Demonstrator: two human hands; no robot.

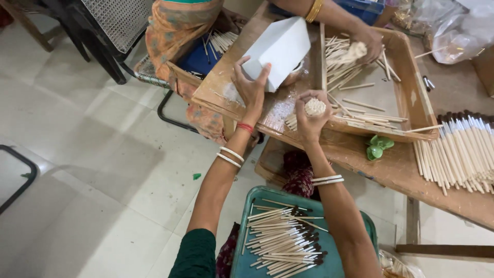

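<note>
White box (280,49) is gripped at its lower edge by left hand (250,88), fingers spread, held tilted over the wooden tray (216,90). Just to the right, a bundle of pale sticks (314,107) is clasped upright in right hand (310,116), fist closed round it. Further right, loose sticks (355,110) lie in the tray; another person's hand (368,42) rests on a pile. Below, dark-tipped sticks are stacked on a teal tray (247,257).
</note>
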